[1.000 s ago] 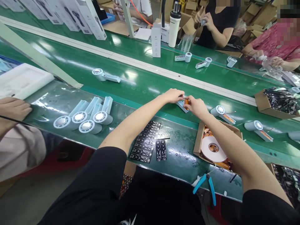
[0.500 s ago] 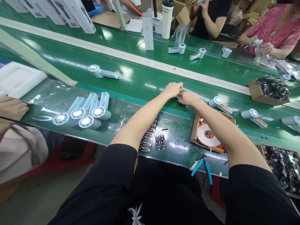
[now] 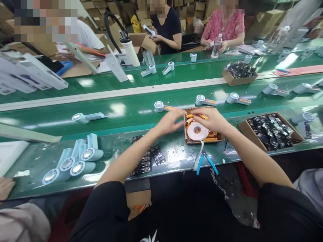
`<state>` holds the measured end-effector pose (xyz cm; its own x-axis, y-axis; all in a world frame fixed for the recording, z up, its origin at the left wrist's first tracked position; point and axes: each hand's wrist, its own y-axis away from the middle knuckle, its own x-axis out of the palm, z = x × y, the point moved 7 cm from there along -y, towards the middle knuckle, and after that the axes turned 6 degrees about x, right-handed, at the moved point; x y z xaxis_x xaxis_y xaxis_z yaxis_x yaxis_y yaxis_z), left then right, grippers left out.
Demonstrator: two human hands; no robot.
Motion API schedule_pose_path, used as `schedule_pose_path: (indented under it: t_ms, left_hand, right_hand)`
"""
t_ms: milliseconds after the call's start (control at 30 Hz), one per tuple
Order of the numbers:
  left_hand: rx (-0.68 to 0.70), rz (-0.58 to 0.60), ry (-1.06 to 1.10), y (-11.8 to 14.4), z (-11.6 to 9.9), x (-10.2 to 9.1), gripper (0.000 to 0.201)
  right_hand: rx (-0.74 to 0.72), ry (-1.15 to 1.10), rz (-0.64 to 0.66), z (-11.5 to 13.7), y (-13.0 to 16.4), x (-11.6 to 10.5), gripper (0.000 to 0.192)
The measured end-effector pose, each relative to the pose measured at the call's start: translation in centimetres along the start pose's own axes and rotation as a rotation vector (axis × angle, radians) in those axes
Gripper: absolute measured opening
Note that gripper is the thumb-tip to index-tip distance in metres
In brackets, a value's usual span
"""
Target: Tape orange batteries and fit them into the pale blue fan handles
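My left hand (image 3: 172, 121) is at the left end of a small cardboard box (image 3: 186, 136), fingers stretched out and nothing in them. My right hand (image 3: 213, 119) reaches over the same box from the right, thumb and fingers apart. Orange cylindrical battery cells (image 3: 211, 138) fill the box, and some show between those fingers. On top of the cells lies a white roll of tape (image 3: 193, 133), its loose end hanging over the front edge. Just beyond my left hand, a light blue round-headed housing (image 3: 158, 106) rests on the green belt with an orange cell in its handle.
Blue-handled cutters (image 3: 207, 163) lie at the table's front edge. Black circuit boards (image 3: 145, 160) are left of the box; another carton (image 3: 300, 139) of dark parts stands right. Several blue housings (image 3: 82, 167) cluster at left. Co-workers (image 3: 166, 30) sit across the belt.
My hands have parted from the housing they were working on, which now sits on the belt. The right hand has moved over the cell box. The view has swung right.
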<state>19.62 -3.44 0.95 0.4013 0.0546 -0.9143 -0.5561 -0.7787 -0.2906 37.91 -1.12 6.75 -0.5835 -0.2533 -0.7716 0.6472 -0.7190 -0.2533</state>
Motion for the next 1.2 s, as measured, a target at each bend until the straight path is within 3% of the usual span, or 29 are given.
schedule_pose_path:
  t_ms: [67,133,233,367,500,567,600,700,800,867,933,1033,1067,1133,1200]
  left_hand:
    - [0.214,0.161,0.031,1.3,-6.4,2.2,0.055]
    - [0.237,0.266,-0.014,2.2,-9.8,3.6,0.057]
    - [0.118,0.300,-0.070,1.8,-10.2,4.6,0.065]
    - [-0.029,0.272,-0.026,0.4,-8.5,5.3,0.063]
    - [-0.079,0.058,0.064,0.2,-9.3,4.2,0.046]
    - [-0.078,-0.105,0.115,1.1,-10.0,2.6,0.044]
    - [-0.075,-0.180,0.126,1.8,-10.3,1.7,0.043]
    - [-0.050,-0.337,0.094,4.7,-10.3,-0.5,0.042]
    - [-0.069,-0.434,0.030,8.3,-9.2,-1.8,0.042]
    - [-0.122,-0.501,-0.009,11.0,-8.0,-2.4,0.040]
    - [-0.169,-0.559,-0.039,13.3,-7.0,-2.8,0.038]
    - [-0.207,-0.565,-0.053,15.3,-6.7,-2.5,0.041]
    - [-0.213,-0.546,-0.048,15.4,-6.8,-2.2,0.043]
    - [-0.212,-0.494,-0.032,15.3,-7.3,-1.4,0.044]
    - [-0.206,-0.442,-0.020,14.7,-7.9,-0.6,0.043]
  right_hand:
    - [0.096,-0.075,-0.102,-2.1,7.1,-1.8,0.029]
    - [0.196,-0.126,-0.207,-4.0,13.1,-2.3,0.025]
    - [0.299,-0.226,-0.351,-5.4,19.0,-1.1,0.021]
    - [0.388,-0.393,-0.491,-4.6,21.7,1.4,0.023]
    - [0.420,-0.545,-0.649,-3.1,20.4,2.5,0.029]
    - [0.450,-0.663,-0.624,-2.4,18.6,3.4,0.037]
    - [0.461,-0.719,-0.529,-1.8,17.5,4.2,0.043]
    - [0.397,-0.773,-0.056,2.0,14.7,7.4,0.047]
    - [0.156,-0.724,0.333,6.7,14.2,9.1,0.055]
    - [-0.016,-0.609,0.518,8.2,14.4,9.0,0.051]
    - [-0.070,-0.389,0.497,6.7,13.2,7.4,0.040]
    - [0.085,0.076,0.062,0.0,8.7,1.9,0.031]
    - [0.136,0.238,-0.015,-2.3,7.3,0.6,0.035]
    - [0.194,0.487,0.020,-6.0,4.7,-0.3,0.042]
    - [0.191,0.618,0.158,-8.3,2.9,0.2,0.039]
